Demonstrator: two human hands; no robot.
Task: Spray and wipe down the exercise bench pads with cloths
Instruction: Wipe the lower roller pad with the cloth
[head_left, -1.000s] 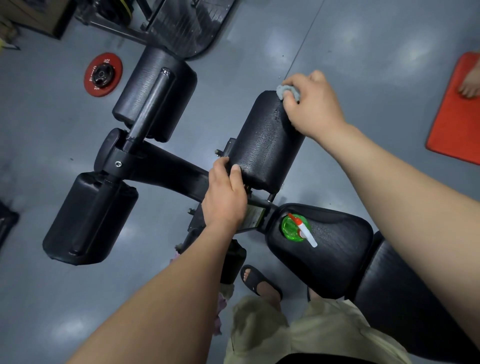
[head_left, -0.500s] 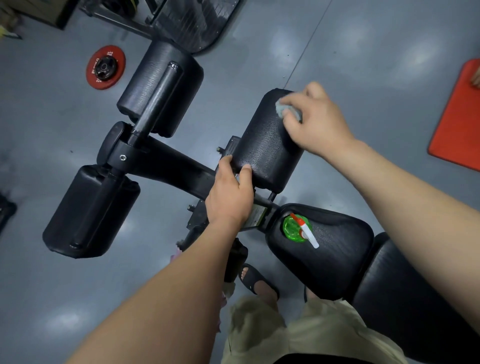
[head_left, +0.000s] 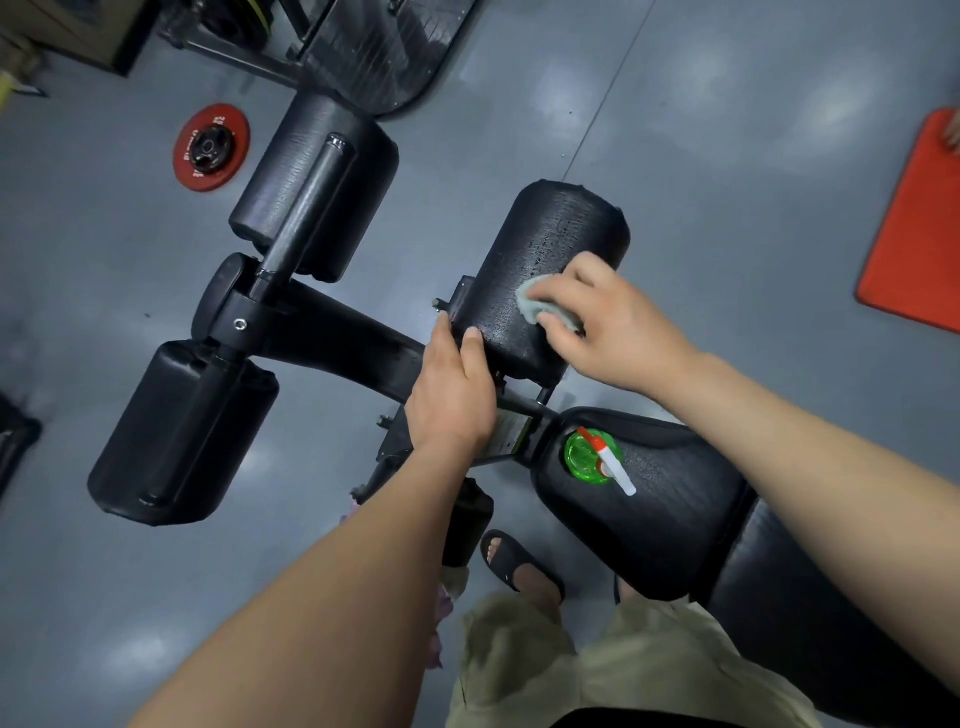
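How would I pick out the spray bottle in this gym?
Find the black exercise bench coming in from the lower right. On its seat pad, at the narrow front end, stands the spray bottle. It is the only bright green thing on the bench, topped by a white and red trigger.

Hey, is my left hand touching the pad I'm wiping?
Touching. The head view shows the left hand holding the near end of the pad.
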